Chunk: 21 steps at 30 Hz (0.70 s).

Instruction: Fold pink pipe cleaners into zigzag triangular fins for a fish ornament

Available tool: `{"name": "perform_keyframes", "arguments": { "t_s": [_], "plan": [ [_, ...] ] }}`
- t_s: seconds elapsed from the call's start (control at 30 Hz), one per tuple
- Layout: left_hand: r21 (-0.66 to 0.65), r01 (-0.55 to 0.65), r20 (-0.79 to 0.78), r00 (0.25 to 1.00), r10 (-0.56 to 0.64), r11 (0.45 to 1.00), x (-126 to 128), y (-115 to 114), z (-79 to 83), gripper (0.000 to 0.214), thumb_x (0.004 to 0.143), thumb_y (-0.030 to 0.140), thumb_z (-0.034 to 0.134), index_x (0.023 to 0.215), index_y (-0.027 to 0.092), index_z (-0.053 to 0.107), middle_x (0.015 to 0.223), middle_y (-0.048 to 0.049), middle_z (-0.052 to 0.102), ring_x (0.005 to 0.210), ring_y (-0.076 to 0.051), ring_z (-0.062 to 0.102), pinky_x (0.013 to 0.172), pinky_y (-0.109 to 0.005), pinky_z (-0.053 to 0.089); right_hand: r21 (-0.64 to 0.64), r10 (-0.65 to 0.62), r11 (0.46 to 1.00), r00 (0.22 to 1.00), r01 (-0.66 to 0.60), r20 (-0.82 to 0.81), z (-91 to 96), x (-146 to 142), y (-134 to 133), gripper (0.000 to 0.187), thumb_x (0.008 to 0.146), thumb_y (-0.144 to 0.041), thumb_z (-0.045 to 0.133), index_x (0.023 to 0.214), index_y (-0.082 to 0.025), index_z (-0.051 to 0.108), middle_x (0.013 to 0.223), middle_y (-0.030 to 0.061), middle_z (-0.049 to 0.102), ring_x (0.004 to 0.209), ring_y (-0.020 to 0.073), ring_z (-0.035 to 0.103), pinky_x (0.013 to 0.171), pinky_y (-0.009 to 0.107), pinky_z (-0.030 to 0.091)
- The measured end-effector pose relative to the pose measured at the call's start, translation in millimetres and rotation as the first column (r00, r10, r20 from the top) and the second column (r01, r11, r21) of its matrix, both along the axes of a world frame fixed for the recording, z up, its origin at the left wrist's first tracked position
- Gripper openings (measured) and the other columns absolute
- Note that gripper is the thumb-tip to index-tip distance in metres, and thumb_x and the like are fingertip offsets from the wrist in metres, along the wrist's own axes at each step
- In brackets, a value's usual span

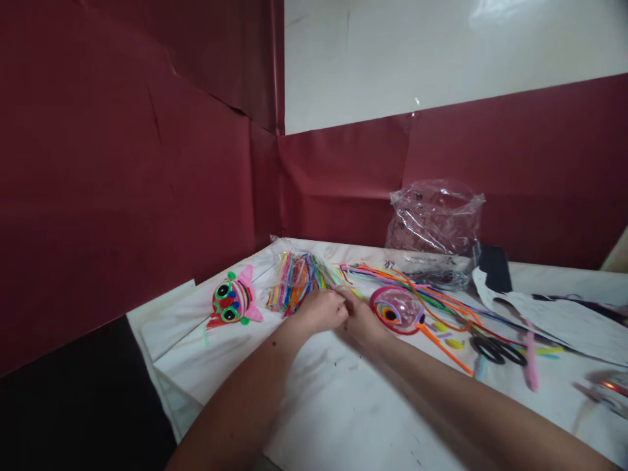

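Note:
My left hand [322,310] and my right hand [364,320] meet at the middle of the table, fingers curled and nearly touching. Whatever lies between their fingertips is too small or hidden to make out. Just behind and left of them is a clear plastic bag of colourful pipe cleaners [300,278]. Right of my right hand sits a clear round dome with a magenta pipe-cleaner rim [405,307] and an orange-and-black eye. To the left lies a finished-looking animal face of coiled pipe cleaners [232,299], with green-ringed eyes and pink ears.
Loose long pipe cleaners [441,297] spread across the back right. Black-handled scissors [498,350], a pink stick-like tool [530,360] and small yellow pieces [454,343] lie at the right. Behind stand a crumpled clear bag [434,219] and torn white paper [554,320]. Dark red sheeting [343,163] borders the table.

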State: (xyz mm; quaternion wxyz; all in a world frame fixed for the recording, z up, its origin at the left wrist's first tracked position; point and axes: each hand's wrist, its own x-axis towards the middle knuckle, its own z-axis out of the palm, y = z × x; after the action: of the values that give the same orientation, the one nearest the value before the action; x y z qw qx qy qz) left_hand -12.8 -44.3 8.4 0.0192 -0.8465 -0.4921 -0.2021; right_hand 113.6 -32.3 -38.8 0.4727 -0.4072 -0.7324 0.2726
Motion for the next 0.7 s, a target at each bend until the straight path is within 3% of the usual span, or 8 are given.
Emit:
{"name": "perform_keyframes", "arguments": {
  "t_s": [0.07, 0.13, 0.27, 0.33, 0.43, 0.53, 0.6, 0.7],
  "plan": [
    [-0.008, 0.075, 0.025, 0.997, -0.075, 0.997, 1, -2, -0.4, 0.026, 0.079, 0.029, 0.046, 0.070, 0.018, 0.068, 0.075, -0.0051, 0.068, 0.074, -0.017, 0.061, 0.071, -0.025, 0.044, -0.017, 0.004, 1.000, 1.000, -0.005, -0.028, -1.3, -1, -1, 0.011, 0.068, -0.026, 0.051, 0.068, -0.017, 0.058, 0.058, 0.0008, 0.058, 0.057, 0.0155, 0.052, 0.054, 0.026, 0.041],
    [-0.004, 0.144, 0.106, 0.984, -0.143, 0.990, 1, 1, -3.5, 0.032, 0.085, 0.032, 0.039, 0.079, 0.017, 0.067, 0.079, -0.0035, 0.068, 0.076, -0.014, 0.060, 0.072, -0.022, 0.044, -0.041, -0.019, 0.999, 0.998, 0.017, -0.053, -2.3, 0, -3, 0.021, 0.073, -0.032, 0.048, 0.061, -0.017, 0.054, 0.056, 0.0020, 0.056, 0.053, 0.0148, 0.050, 0.051, 0.027, 0.040],
    [0.016, 0.170, 0.214, 0.962, -0.169, 0.985, -4, 17, -17.4, 0.043, 0.091, 0.023, 0.020, 0.115, 0.015, 0.054, 0.117, -0.0075, 0.058, 0.110, -0.013, 0.050, 0.094, -0.025, 0.037, -0.080, -0.024, 0.997, 0.998, 0.018, -0.064, -1.1, 16, -21, 0.035, 0.081, -0.044, 0.041, 0.065, -0.017, 0.053, 0.057, 0.0021, 0.053, 0.050, 0.0138, 0.047, 0.048, 0.027, 0.039],
    [-0.018, 0.158, 0.169, 0.974, -0.153, 0.987, -7, 26, -28.1, 0.039, 0.089, 0.024, 0.029, 0.122, 0.019, 0.049, 0.134, -0.0061, 0.046, 0.125, -0.016, 0.036, 0.104, -0.032, 0.027, -0.089, 0.007, 0.996, 0.999, -0.011, -0.053, 1.0, 29, -38, 0.035, 0.080, -0.047, 0.045, 0.065, -0.017, 0.054, 0.059, 0.0021, 0.054, 0.052, 0.0139, 0.049, 0.049, 0.027, 0.039],
    [-0.093, 0.108, 0.094, 0.991, -0.099, 0.990, -9, 35, -44.6, 0.036, 0.081, 0.026, 0.046, 0.116, 0.025, 0.055, 0.141, -0.0032, 0.038, 0.131, -0.026, 0.026, 0.107, -0.046, 0.016, -0.107, 0.031, 0.994, 0.999, -0.034, -0.032, 5.9, 53, -69, 0.035, 0.079, -0.048, 0.049, 0.062, -0.018, 0.054, 0.058, 0.0020, 0.056, 0.053, 0.0139, 0.050, 0.051, 0.026, 0.040],
    [-0.115, 0.064, 0.072, 0.996, -0.056, 0.991, -8, 38, -54.1, 0.035, 0.080, 0.027, 0.048, 0.113, 0.027, 0.057, 0.143, -0.0011, 0.033, 0.133, -0.028, 0.022, 0.108, -0.049, 0.008, -0.173, 0.024, 0.984, 0.999, -0.028, -0.025, 16.2, 83, -98, 0.037, 0.083, -0.047, 0.043, 0.063, -0.018, 0.054, 0.058, 0.0016, 0.057, 0.054, 0.0139, 0.051, 0.054, 0.027, 0.041],
    [-0.121, 0.052, 0.087, 0.995, -0.042, 0.991, -7, 37, -53.1, 0.035, 0.079, 0.027, 0.048, 0.113, 0.027, 0.057, 0.142, -0.0007, 0.036, 0.133, -0.027, 0.023, 0.108, -0.048, 0.008, -0.183, -0.007, 0.983, 0.997, -0.007, -0.077, 27.2, 105, -113, 0.038, 0.084, -0.046, 0.042, 0.061, -0.018, 0.052, 0.057, 0.0010, 0.056, 0.054, 0.0136, 0.050, 0.055, 0.027, 0.040],
    [-0.106, 0.062, 0.158, 0.986, -0.045, 0.992, -4, 32, -38.6, 0.038, 0.075, 0.021, 0.052, 0.112, 0.026, 0.058, 0.139, -0.0016, 0.040, 0.131, -0.024, 0.026, 0.108, -0.043, 0.015, -0.138, -0.032, 0.990, 0.966, -0.004, -0.256, 46.6, 138, -126, 0.037, 0.084, -0.043, 0.044, 0.059, -0.018, 0.053, 0.055, 0.0008, 0.054, 0.054, 0.0132, 0.049, 0.056, 0.027, 0.040]
  ]
}}
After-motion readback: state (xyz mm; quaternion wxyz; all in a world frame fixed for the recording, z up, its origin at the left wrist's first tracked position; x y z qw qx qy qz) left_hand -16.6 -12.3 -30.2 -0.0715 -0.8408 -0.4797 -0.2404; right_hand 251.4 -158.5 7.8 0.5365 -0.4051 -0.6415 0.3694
